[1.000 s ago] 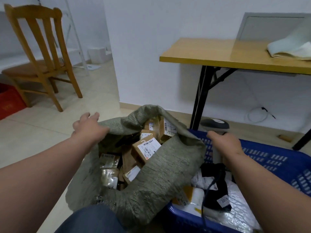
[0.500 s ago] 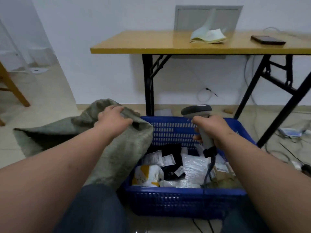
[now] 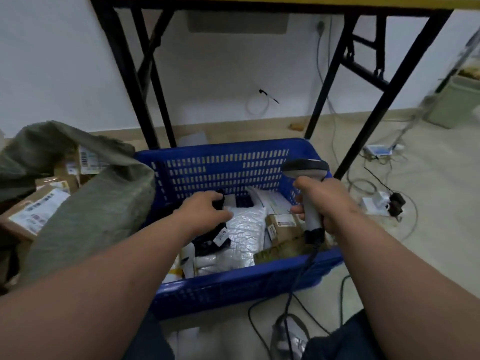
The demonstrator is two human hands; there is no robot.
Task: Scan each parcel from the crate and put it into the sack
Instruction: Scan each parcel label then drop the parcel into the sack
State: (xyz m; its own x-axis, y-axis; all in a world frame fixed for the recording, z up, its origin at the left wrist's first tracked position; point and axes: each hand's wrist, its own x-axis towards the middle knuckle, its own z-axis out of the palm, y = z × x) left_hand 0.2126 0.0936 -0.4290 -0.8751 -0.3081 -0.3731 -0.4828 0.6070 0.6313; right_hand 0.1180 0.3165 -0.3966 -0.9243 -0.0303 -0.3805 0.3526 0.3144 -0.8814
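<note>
our sack holds several boxes, the crate many parcels; left hand curls onto one, right hand grips the scanner.

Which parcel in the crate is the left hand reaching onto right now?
The black parcel with the small white tag, at the crate's left side. The left hand is over it; the silvery bubble mailer and brown box lie further right.

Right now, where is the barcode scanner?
In the head view the barcode scanner is right of centre, gripped upright by the right hand over the right end of the blue crate, above a brown cardboard parcel.
</note>
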